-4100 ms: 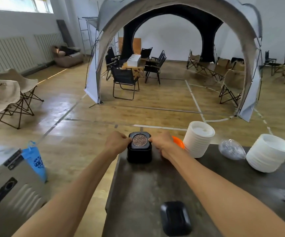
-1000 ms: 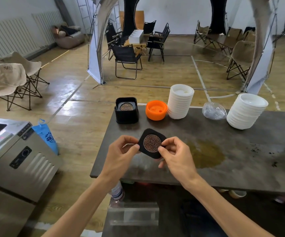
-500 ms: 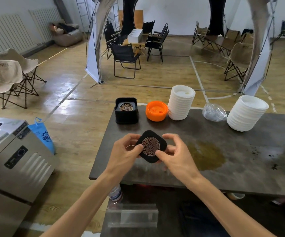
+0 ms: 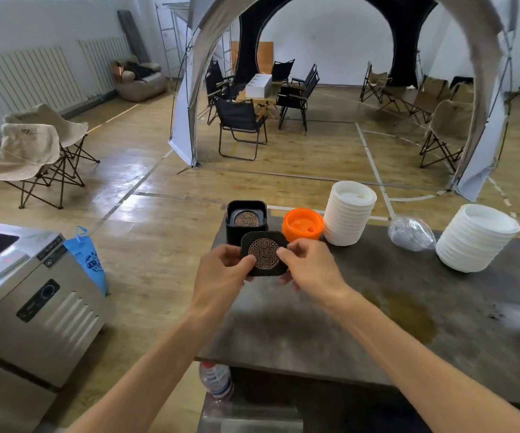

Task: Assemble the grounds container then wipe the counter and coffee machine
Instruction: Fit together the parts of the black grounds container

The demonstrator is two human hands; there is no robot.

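Both hands pinch the black square lid (image 4: 264, 254) with the copper lattice face — left hand (image 4: 221, 270) on its left edge, right hand (image 4: 307, 265) on its right. Half a second ago it hung low over the counter's (image 4: 330, 307) near half; now it is lifted and carried forward, just short of the open black grounds container (image 4: 246, 220) at the far edge. Likely seating comes next — brown spill (image 4: 405, 310) unwiped

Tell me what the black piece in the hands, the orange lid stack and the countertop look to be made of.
Black piece: seemingly matte black plastic, with a coppery, metal-looking patterned disc inset.
Orange lid stack: likely plastic; uniform bright colour, moulded holes, soft sheen.
Countertop: dark grey, mottled, dull; stone or concrete-like, though I can't tell which. A brownish stain marks it.
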